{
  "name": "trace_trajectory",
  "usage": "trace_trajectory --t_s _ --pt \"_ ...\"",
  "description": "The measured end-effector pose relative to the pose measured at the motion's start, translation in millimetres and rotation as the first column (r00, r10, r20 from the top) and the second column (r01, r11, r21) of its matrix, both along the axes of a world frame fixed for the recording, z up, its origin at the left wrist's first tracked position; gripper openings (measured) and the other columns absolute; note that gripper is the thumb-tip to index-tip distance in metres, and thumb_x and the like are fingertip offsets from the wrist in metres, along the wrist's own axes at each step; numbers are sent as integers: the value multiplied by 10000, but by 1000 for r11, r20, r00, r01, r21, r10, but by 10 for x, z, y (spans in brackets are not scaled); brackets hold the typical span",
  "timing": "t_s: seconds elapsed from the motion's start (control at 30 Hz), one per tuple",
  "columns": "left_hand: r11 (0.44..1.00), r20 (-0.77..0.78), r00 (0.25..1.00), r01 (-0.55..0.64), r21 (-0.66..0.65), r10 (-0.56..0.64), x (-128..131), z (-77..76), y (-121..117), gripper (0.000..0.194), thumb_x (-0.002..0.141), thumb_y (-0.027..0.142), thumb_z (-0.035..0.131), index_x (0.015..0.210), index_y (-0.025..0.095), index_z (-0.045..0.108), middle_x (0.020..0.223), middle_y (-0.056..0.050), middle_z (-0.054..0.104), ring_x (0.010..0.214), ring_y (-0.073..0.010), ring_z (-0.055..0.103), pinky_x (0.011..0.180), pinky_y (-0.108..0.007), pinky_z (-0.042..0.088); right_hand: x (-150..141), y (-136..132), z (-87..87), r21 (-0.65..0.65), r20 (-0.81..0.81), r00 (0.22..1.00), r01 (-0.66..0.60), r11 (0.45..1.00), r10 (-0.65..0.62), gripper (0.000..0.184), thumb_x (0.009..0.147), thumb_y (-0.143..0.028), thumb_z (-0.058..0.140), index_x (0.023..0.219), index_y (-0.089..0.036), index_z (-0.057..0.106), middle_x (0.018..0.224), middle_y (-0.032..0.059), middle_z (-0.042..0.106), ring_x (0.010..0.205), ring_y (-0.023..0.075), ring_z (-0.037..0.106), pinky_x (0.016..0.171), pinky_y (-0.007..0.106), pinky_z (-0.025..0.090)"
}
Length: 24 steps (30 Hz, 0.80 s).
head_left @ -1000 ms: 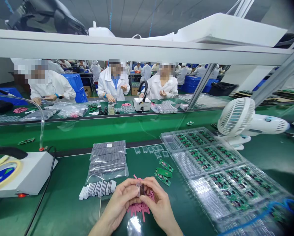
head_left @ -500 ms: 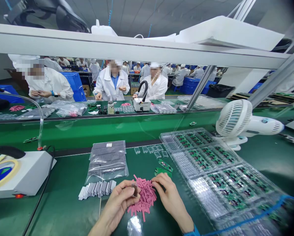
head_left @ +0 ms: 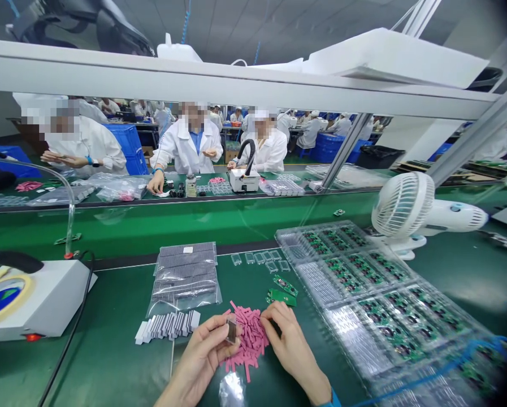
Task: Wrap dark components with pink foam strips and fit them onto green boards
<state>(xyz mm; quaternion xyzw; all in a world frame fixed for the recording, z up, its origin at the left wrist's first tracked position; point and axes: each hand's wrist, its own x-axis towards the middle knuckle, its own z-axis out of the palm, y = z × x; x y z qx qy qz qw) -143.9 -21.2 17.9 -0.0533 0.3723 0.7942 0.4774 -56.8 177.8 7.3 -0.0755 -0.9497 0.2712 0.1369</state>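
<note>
My left hand (head_left: 204, 347) is closed in a pinch on a small clear case with a dark part inside (head_left: 231, 330), held just above the green mat. My right hand (head_left: 287, 339) rests at the right edge of a pile of pink strips (head_left: 247, 336), its fingers curled on the strips; what they grip, if anything, is hidden. Small green circuit boards (head_left: 284, 291) lie just beyond the right hand. A row of small clear cases (head_left: 259, 259) sits farther back.
A row of white-and-grey pads (head_left: 168, 327) and a bag of the same (head_left: 187, 277) lie at the left. Clear trays of circuit boards (head_left: 376, 299) fill the right. A white machine (head_left: 37, 302) stands at left, a white fan (head_left: 406, 212) at right. Several people in white coats work beyond the conveyor (head_left: 194, 223).
My hands have parted: the right one left the case and moved right onto the pink strips. The left hand keeps the case. A person across the belt reached down to the table.
</note>
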Motion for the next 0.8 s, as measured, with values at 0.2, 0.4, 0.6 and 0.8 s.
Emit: trace_trajectory --t_s 0.2,0.4,0.6,0.8 --pt "999 10 999 -34 19 33 53 -35 -6 237 787 229 755 985 107 708 916 -75 686 767 -109 652 764 -233 574 -53 -388 248 -225 -20 995 -102 969 100 245 992 -235 439 796 -144 556 848 15 547 858 92 477 810 235 345" --pt "997 32 997 -71 -11 71 90 -74 -50 254 693 225 832 900 126 722 867 -66 701 723 -124 668 740 -252 581 -122 -519 252 -243 -2 992 -124 962 127 243 985 -217 439 781 -135 543 842 21 547 853 100 459 817 245 321" --pt "996 44 996 -78 -32 79 128 -42 -91 277 673 238 846 888 116 720 836 -58 679 720 -125 653 726 -257 580 -160 -579 253 -330 -3 993 -112 937 118 222 953 -186 472 747 -118 525 821 19 550 838 87 469 798 220 338" --pt "996 57 995 -82 -27 83 173 -81 -232 261 718 248 814 909 112 698 818 -60 668 719 -121 649 725 -252 575 -258 -653 216 -547 150 982 -18 837 119 197 899 -194 551 721 -111 560 806 17 566 782 72 520 717 174 397"
